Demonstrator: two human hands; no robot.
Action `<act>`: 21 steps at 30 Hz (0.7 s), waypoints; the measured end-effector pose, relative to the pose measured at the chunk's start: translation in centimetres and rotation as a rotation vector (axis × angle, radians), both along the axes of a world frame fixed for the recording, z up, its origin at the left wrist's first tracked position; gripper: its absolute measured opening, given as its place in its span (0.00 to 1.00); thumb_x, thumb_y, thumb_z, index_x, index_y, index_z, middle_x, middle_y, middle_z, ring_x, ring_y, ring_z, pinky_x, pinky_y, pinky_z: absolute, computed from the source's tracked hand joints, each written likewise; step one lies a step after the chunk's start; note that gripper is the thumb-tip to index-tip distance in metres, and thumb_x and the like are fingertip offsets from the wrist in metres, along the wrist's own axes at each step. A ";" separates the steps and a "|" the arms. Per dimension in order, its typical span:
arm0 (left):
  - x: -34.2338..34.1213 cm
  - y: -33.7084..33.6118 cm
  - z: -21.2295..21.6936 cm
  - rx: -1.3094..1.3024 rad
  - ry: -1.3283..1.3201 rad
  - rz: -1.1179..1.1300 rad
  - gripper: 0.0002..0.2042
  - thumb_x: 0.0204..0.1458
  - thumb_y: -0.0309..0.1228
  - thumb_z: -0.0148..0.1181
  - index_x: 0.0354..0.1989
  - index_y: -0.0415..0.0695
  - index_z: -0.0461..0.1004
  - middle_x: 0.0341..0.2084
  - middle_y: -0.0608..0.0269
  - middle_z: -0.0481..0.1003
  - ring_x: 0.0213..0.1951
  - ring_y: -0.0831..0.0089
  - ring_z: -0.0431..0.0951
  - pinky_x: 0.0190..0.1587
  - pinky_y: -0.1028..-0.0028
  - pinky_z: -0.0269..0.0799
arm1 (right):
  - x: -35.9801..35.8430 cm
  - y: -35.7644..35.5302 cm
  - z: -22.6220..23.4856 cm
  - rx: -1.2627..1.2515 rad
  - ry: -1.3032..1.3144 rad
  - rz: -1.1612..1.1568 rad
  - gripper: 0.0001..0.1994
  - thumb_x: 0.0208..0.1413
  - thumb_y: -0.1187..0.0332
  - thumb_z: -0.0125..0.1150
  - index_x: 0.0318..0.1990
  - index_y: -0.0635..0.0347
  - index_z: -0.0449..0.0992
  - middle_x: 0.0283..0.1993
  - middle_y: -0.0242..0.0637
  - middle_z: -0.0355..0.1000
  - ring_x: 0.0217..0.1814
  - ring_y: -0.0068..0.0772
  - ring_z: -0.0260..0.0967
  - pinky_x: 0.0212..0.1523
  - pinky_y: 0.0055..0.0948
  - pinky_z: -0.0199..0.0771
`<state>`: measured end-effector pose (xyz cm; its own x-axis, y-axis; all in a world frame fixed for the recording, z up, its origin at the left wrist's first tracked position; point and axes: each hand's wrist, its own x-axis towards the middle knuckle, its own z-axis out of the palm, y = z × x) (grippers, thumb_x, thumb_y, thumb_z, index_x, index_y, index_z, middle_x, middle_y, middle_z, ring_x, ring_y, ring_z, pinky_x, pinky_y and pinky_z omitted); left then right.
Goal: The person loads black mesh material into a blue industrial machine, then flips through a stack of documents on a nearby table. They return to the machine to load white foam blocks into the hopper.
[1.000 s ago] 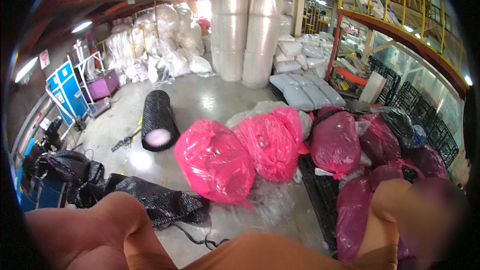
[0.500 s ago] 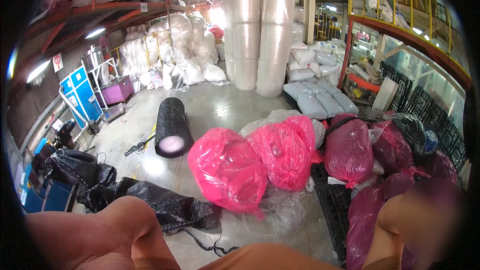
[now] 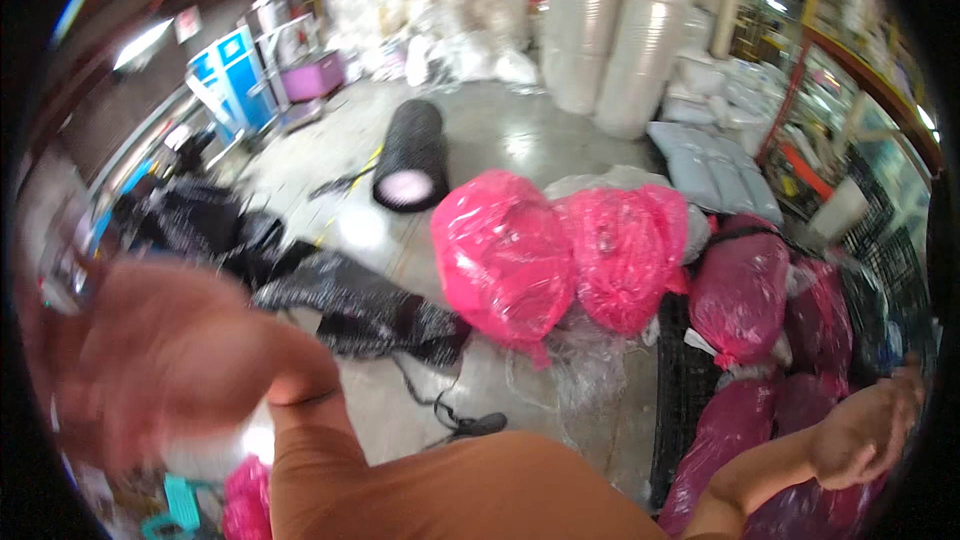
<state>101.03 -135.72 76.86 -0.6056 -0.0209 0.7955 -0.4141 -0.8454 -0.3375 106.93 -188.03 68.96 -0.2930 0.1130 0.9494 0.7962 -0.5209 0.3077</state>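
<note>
Close to the camera on the left, my left hand (image 3: 150, 360) is raised and smeared by motion, so its fingers cannot be made out. My right hand (image 3: 865, 435) is held out at the lower right in front of dark red plastic bags (image 3: 740, 290), its fingers loosely bent and apart. Nothing shows in it. Two full bright pink plastic bags, a left one (image 3: 503, 255) and a right one (image 3: 622, 255), sit side by side ahead of me. Crumpled black plastic sheeting (image 3: 350, 300) lies on the floor beyond my left hand.
A black roll (image 3: 410, 155) lies on the floor ahead. Tall clear wrap rolls (image 3: 640, 40) stand behind, beside stacked grey sacks (image 3: 710, 165). A black pallet (image 3: 685, 390) edges the dark red bags. Blue equipment (image 3: 232, 80) stands far left. A black strap (image 3: 425, 395) trails near my feet.
The view has tilted downward and swung left. Both of my hands have changed position: the left is lifted and blurred, while the right has come into clearer sight. The bags appear unmoved.
</note>
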 end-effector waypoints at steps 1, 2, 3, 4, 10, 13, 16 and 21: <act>0.0 1.5 -3.8 -0.154 0.229 0.131 0.28 0.61 0.38 0.60 0.66 0.35 0.68 0.62 0.47 0.72 0.64 0.53 0.71 0.71 0.52 0.63 | 1.4 -0.3 -3.0 -0.001 0.172 0.003 0.22 0.72 0.55 0.50 0.54 0.67 0.78 0.46 0.50 0.76 0.48 0.47 0.72 0.57 0.52 0.72; 1.2 2.6 -7.8 -0.294 0.476 0.275 0.27 0.58 0.33 0.66 0.65 0.34 0.70 0.59 0.48 0.74 0.62 0.53 0.73 0.69 0.54 0.65 | 1.4 -1.4 -5.7 -0.013 0.322 -0.050 0.20 0.72 0.58 0.52 0.53 0.68 0.79 0.46 0.50 0.76 0.49 0.47 0.70 0.59 0.52 0.70; 1.6 3.4 -11.3 -0.361 0.714 0.469 0.27 0.55 0.28 0.71 0.63 0.33 0.73 0.57 0.48 0.76 0.60 0.53 0.75 0.66 0.56 0.67 | 2.7 -2.6 -10.4 0.062 0.579 -0.060 0.14 0.70 0.69 0.54 0.54 0.70 0.78 0.53 0.48 0.77 0.54 0.43 0.72 0.63 0.44 0.68; 4.2 3.5 -15.2 -0.402 0.911 0.235 0.29 0.53 0.26 0.73 0.64 0.34 0.72 0.57 0.44 0.76 0.62 0.51 0.74 0.66 0.58 0.67 | 5.5 -1.9 -16.1 0.409 0.838 -0.076 0.12 0.69 0.69 0.55 0.51 0.69 0.79 0.51 0.45 0.77 0.55 0.41 0.72 0.61 0.41 0.69; -6.4 10.1 -56.7 -0.653 2.191 0.235 0.54 0.47 0.36 0.76 0.79 0.35 0.46 0.68 0.29 0.65 0.69 0.37 0.67 0.72 0.53 0.62 | 9.0 -7.1 -56.2 0.576 2.108 -0.236 0.12 0.65 0.68 0.59 0.50 0.65 0.80 0.48 0.45 0.79 0.49 0.41 0.75 0.53 0.38 0.73; -21.9 12.2 -69.5 -1.037 2.663 0.321 0.63 0.40 0.45 0.83 0.79 0.31 0.44 0.62 0.32 0.73 0.63 0.40 0.75 0.67 0.55 0.70 | 13.1 -6.0 -54.9 0.627 1.983 -0.243 0.12 0.65 0.68 0.59 0.50 0.63 0.80 0.47 0.43 0.78 0.48 0.40 0.75 0.51 0.38 0.74; -26.5 10.7 -66.6 -1.821 2.595 0.144 0.47 0.47 0.41 0.78 0.73 0.30 0.61 0.57 0.33 0.77 0.59 0.48 0.80 0.63 0.58 0.74 | 14.0 -6.8 -51.6 0.675 1.789 -0.287 0.11 0.65 0.67 0.58 0.49 0.62 0.79 0.45 0.41 0.78 0.46 0.39 0.75 0.49 0.38 0.74; -39.1 15.5 -73.9 -1.686 2.879 0.110 0.29 0.61 0.42 0.65 0.70 0.49 0.72 0.61 0.34 0.74 0.61 0.51 0.79 0.65 0.61 0.73 | 9.2 0.4 -60.5 0.553 2.041 -0.276 0.10 0.64 0.66 0.58 0.49 0.59 0.78 0.43 0.39 0.77 0.44 0.38 0.75 0.46 0.37 0.75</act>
